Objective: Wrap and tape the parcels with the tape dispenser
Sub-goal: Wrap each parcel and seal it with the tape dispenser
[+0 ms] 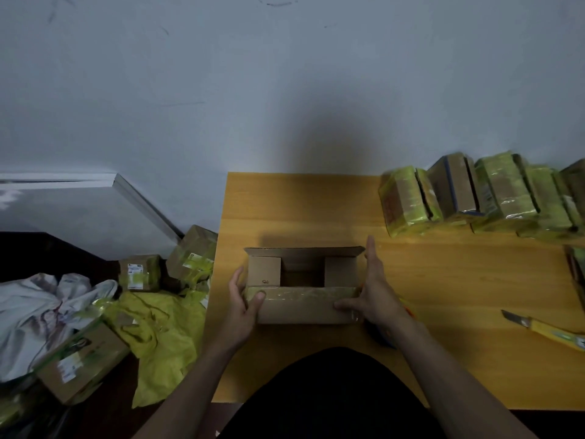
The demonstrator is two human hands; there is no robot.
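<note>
An open cardboard box (300,307) lies on the wooden table (459,343), its top flaps up and its inside showing. The near flap is folded down, with a strip of shiny tape along its top edge. My left hand (245,307) grips the box's left near corner, thumb on the taped strip. My right hand (373,293) presses against the right end with straight fingers, thumb on the front face. A dark object with orange and blue parts (384,335) lies mostly hidden under my right wrist; I cannot tell what it is.
A row of parcels wrapped in yellow-green tape (474,194) stands at the table's back right. A yellow utility knife (544,329) lies at the right. Left of the table, on the floor, lie several labelled boxes (139,272), yellow wrapping (158,327) and white cloth (41,308).
</note>
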